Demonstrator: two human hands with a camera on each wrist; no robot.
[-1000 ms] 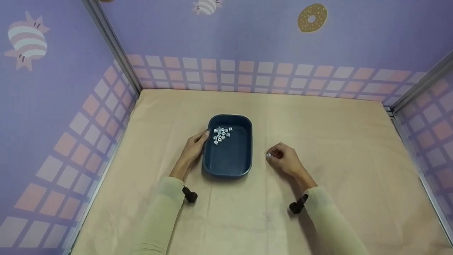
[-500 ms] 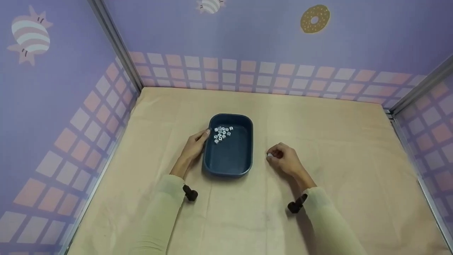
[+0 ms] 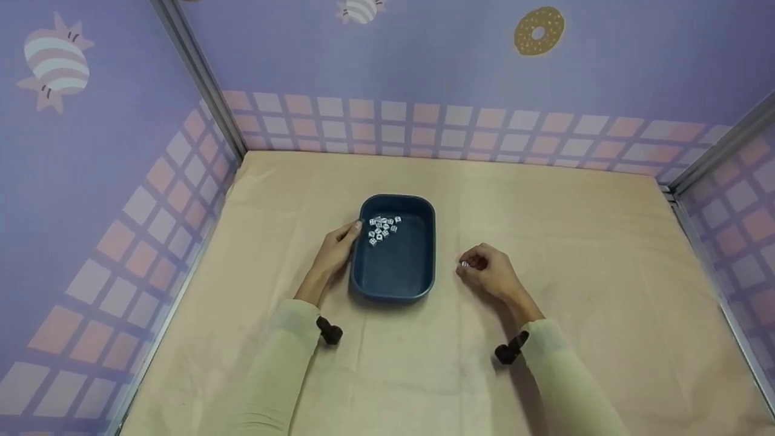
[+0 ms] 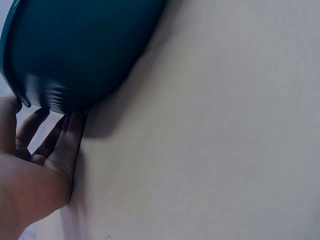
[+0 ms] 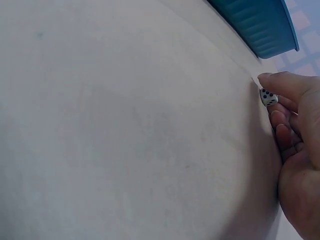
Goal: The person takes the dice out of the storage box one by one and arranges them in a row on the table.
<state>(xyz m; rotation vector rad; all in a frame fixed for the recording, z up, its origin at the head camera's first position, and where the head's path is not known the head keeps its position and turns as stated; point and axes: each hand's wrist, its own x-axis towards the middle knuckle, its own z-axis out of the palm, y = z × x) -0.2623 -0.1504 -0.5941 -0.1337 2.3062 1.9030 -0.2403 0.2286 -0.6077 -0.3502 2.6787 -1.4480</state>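
A dark blue rectangular tray [image 3: 393,272] lies on the cloth, with several white dice [image 3: 380,230] grouped inside toward its far left. My left hand [image 3: 332,251] holds the tray's left side, thumb at the rim. In the left wrist view, the fingers [image 4: 70,135] touch the tray's outer wall [image 4: 75,55] from below the rim. To the right of the tray, my right hand [image 3: 489,271] rests low on the cloth and pinches one die [image 5: 269,97] between thumb and fingers. Black pips show on that white die in the right wrist view.
A beige cloth [image 3: 418,363] covers the table. Purple patterned panels [image 3: 424,66] rise at the back and both sides, with metal posts [image 3: 206,85] at the corners. Each wrist wears a small black camera mount [image 3: 511,349].
The head view has shifted very slightly. Both hands, the tray and the dice in it keep their places, and the right hand still pinches its die.
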